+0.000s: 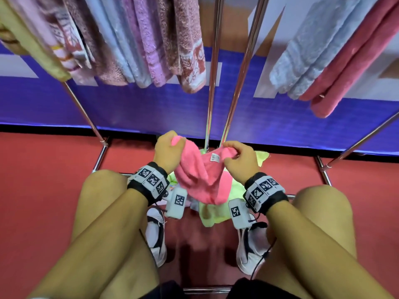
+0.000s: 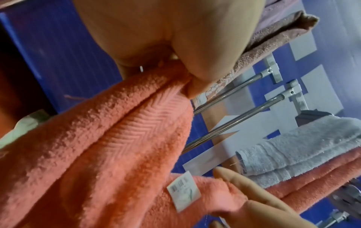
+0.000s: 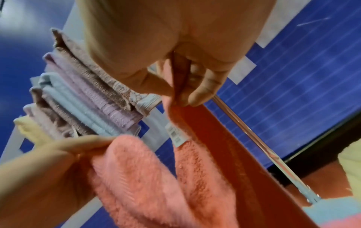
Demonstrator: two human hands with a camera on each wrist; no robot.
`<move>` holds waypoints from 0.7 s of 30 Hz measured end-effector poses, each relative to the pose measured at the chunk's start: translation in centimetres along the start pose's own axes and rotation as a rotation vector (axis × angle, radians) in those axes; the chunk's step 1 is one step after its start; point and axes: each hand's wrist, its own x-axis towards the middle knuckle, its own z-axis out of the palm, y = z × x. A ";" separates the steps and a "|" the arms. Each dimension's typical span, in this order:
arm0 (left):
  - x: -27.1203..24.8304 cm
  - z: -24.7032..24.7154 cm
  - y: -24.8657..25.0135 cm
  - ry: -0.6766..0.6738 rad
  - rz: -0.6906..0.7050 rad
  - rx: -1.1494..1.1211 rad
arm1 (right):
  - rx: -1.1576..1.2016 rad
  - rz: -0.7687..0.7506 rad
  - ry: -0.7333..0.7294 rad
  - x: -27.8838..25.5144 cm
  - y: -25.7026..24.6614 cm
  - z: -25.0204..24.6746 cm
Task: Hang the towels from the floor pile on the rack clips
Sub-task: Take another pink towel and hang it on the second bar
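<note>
A pink towel [image 1: 199,175] with a small white label [image 1: 214,157] hangs between my two hands, lifted above the floor pile [image 1: 210,212] of yellow-green and pale towels. My left hand [image 1: 167,151] grips one bunched corner of it [image 2: 121,123]. My right hand [image 1: 240,159] pinches the other edge near the label [image 3: 195,154]. Several towels [image 1: 138,39] hang from the rack on the left, and a light blue towel [image 1: 311,55] and a dark pink towel [image 1: 354,67] hang on the right. No clips show in any view.
Chrome rack poles [image 1: 216,67] stand straight ahead between the hung towels, with the rack's base bars [image 1: 101,156] on the red floor. A blue banner wall [image 1: 151,108] is behind. My knees and my white shoes [image 1: 156,236] flank the pile.
</note>
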 end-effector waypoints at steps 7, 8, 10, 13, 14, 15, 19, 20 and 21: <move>-0.3 0.0 -0.8 -0.054 -0.026 -0.075 | -0.287 -0.064 -0.046 -0.1 1.3 0.0; -0.3 0.0 -1.0 -0.065 -0.060 -0.085 | -0.296 -0.051 -0.050 0.0 1.5 -0.1; -0.3 0.0 -1.4 -0.082 -0.129 -0.057 | -0.301 -0.019 -0.045 0.1 1.9 -0.4; -0.2 0.0 -2.0 -0.110 -0.166 -0.008 | -0.348 0.018 -0.036 0.3 2.2 -1.2; -0.3 0.0 -2.1 -0.117 -0.178 -0.017 | -0.359 0.026 -0.032 0.4 2.3 -1.6; -0.4 0.0 -2.2 -0.121 -0.185 -0.026 | -0.370 0.038 -0.022 0.5 2.6 -2.0; -0.8 -0.3 -3.2 -0.152 -0.164 0.085 | -0.434 0.052 0.057 1.2 3.8 -4.3; -0.8 -0.4 -3.5 -0.146 -0.159 0.128 | -0.438 0.048 0.076 1.2 3.8 -4.8; -0.8 -0.4 -3.9 -0.127 -0.155 0.148 | -0.433 0.060 0.087 1.1 3.7 -5.2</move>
